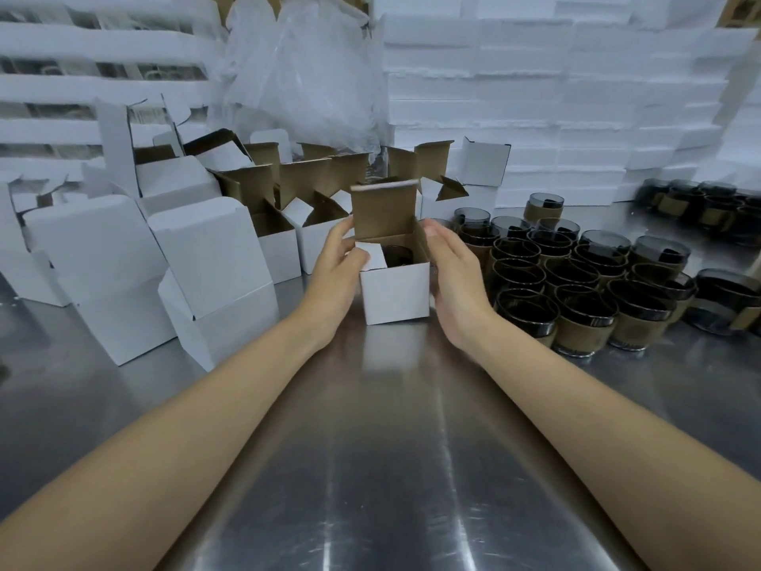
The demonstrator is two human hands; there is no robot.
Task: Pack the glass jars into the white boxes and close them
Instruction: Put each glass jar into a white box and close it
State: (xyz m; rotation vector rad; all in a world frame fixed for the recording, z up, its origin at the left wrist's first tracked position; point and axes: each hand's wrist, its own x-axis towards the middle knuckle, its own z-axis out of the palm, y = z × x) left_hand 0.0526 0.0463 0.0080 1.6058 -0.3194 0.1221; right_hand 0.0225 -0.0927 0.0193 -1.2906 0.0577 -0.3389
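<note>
A small white box [395, 292] stands on the steel table [395, 447] in the middle, its lid flap upright and brown inside. A dark glass jar [398, 256] sits inside it, partly hidden by the flaps. My left hand [335, 265] is at the box's left side and its fingers press the left side flap down over the opening. My right hand [451, 278] lies against the right side with straight fingers by the right flap. Several dark glass jars with brown paper sleeves [576, 290] stand in rows to the right.
Several open white boxes [284, 236] stand behind and to the left, and larger closed white boxes [214, 278] lean at the left. White foam sheets [576, 109] are stacked along the back wall. More jars [700, 208] stand far right.
</note>
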